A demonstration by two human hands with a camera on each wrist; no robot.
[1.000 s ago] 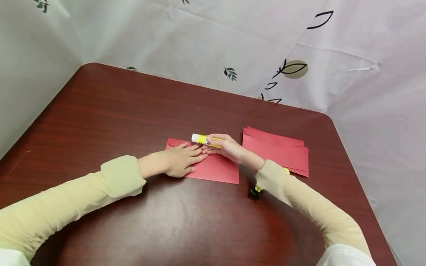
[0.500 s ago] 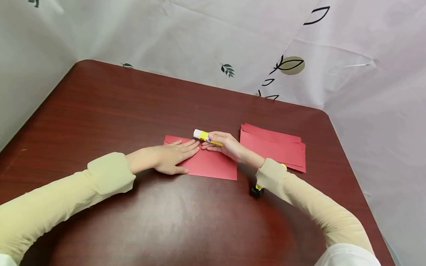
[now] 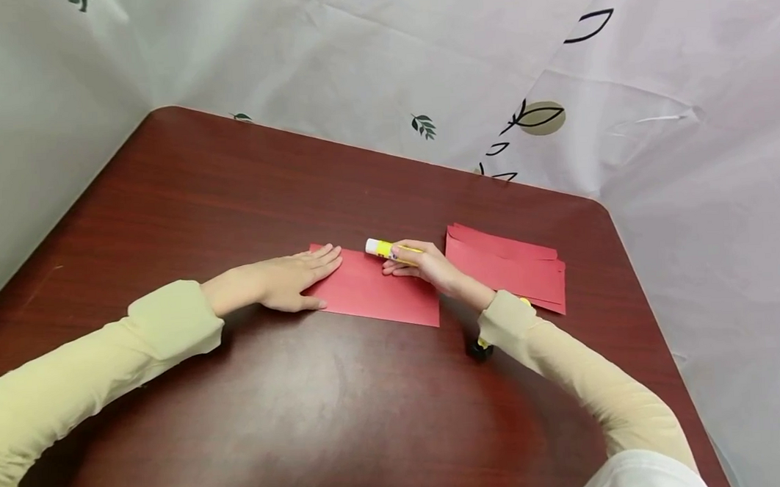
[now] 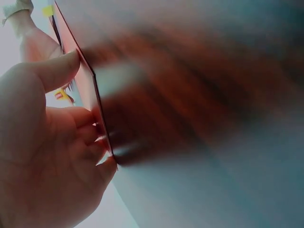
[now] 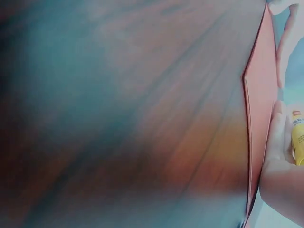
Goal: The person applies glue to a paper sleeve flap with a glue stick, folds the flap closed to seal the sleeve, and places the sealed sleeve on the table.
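Note:
A red envelope (image 3: 379, 292) lies on the dark wood table, with its flap side not clearly readable. My left hand (image 3: 293, 280) rests on its left end, fingers extended and thumb apart near the front edge. In the left wrist view the fingertips (image 4: 108, 167) touch the envelope (image 4: 85, 88). My right hand (image 3: 431, 265) grips a yellow glue stick (image 3: 384, 248) whose white end points left. The other fingers of that hand lie on the envelope's right half. The right wrist view shows the glue stick (image 5: 298, 137) only in part, at its right edge.
To the right lie several red envelopes (image 3: 507, 267), overlapping. A small black and yellow object (image 3: 480, 350) sits beside my right sleeve, which partly hides it. White patterned cloth (image 3: 355, 76) hangs behind the table (image 3: 293, 425).
My left hand has slid left across the envelope, from its middle to its left end, parting from the right hand. The right hand keeps its grip on the glue stick and shifts slightly right.

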